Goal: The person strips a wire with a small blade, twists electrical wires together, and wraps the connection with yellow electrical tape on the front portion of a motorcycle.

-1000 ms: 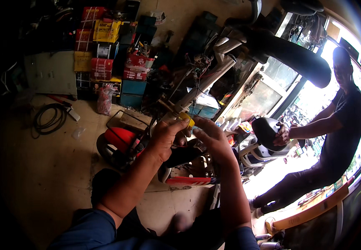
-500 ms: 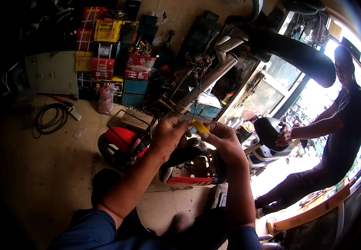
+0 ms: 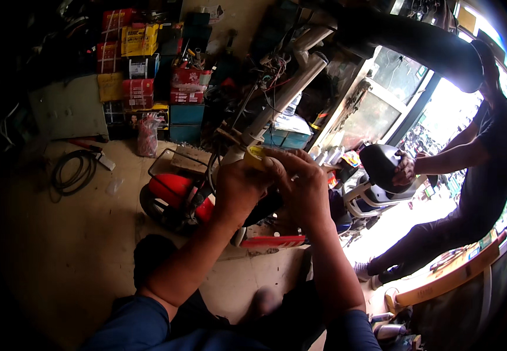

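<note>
Between the left hand [image 3: 239,188] and right hand [image 3: 301,186], we are holding a curved yellow piece [image 3: 255,157]. It is sitting at the left hand's far end, just left of the right hand, which is narrowly pinching it.

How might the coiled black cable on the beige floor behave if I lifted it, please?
The coiled black cable would probably bend easily yet spring a little, as its loops curve smoothly. Lifted by one strand, it would likely uncoil, since no tie shows. The pale oblong block beside it might drag along, though whether they join is unclear.
</note>
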Demonstrator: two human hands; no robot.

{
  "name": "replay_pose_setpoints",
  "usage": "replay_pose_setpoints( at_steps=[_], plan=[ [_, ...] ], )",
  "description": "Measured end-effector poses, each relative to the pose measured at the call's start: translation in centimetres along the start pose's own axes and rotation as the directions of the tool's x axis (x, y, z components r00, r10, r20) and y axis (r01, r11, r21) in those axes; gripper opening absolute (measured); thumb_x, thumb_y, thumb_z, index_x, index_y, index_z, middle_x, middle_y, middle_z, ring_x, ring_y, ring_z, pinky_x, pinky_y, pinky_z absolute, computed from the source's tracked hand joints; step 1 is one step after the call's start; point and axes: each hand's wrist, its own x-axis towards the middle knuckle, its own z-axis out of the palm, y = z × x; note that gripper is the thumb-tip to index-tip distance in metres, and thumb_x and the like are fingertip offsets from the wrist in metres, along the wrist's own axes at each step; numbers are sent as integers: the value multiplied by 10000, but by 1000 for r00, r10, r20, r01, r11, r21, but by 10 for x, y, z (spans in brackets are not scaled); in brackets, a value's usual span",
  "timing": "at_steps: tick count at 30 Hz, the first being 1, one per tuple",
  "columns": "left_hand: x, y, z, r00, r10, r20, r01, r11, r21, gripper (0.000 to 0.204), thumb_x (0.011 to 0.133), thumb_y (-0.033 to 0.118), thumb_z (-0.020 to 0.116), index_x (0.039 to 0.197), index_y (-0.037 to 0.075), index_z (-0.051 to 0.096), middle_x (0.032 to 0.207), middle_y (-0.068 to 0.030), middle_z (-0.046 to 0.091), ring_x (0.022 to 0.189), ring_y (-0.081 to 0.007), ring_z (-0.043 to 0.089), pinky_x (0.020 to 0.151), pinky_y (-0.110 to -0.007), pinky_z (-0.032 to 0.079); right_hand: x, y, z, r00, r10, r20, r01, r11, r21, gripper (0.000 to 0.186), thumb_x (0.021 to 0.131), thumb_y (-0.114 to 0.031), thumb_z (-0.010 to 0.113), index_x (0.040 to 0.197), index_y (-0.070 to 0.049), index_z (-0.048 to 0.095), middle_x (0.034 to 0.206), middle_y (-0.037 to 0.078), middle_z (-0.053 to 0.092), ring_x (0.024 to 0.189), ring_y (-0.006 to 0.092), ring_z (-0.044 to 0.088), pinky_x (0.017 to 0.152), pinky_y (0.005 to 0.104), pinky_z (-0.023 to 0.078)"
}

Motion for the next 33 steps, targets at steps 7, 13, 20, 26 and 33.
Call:
replay_pose_setpoints(
  at_steps=[7, 13, 20, 26, 33],
  plan=[
    [4, 11, -2, 957, -290, -7, 268, 893, -360, 230, 981, 258, 714, 952, 31, 736, 731, -9, 667, 541, -42, 571, 466, -210, 436, -15, 19, -3, 997, -28, -68, 22, 996, -84, 243, 948, -107, 719, 1179, -33, 733, 1085, 128, 726, 925, 226, 734, 784, 324, 569],
    [13, 6, -17, 952, -248, 177, 299, 872, -387, 193, 973, 238, 715, 962, 46, 726, 728, 6, 648, 555, -67, 558, 505, -213, 430, 9, 42, -11, 962, 68, 264, -153, 935, 318, 328, 965, -81, 700, 1270, 24, 646, 1408, 169, 594, 1248, 223, 616, 995, 346, 535],
    [17, 7, -21, 952, -240, 189, 288, 911, -295, 193, 946, 224, 763, 942, 38, 714, 746, -6, 665, 558, -64, 554, 516, -214, 428, 30, 36, -33, 896, 103, 431, -233, 937, 259, 483, 939, -181, 763, 1324, 63, 605, 1292, 163, 679, 1146, 213, 678, 971, 328, 539],
    [18, 4, -18, 970, -175, 170, 214, 945, -248, 215, 935, 234, 786, 905, 29, 727, 695, 27, 633, 519, -36, 506, 473, -210, 381, 34, 28, -35, 914, 17, 406, -57, 994, 89, 408, 922, -156, 773, 1264, 22, 641, 1187, 118, 715, 1065, 167, 695, 907, 317, 558],
    [21, -7, -16, 988, -101, 117, 112, 990, -87, 196, 955, 204, 757, 906, 24, 698, 678, 14, 607, 507, -44, 512, 475, -205, 395, 22, 14, -38, 937, -203, 285, 249, 959, -134, 291, 835, -153, 823, 1020, 14, 674, 1071, 145, 707, 948, 242, 712, 839, 352, 563]
  ],
)
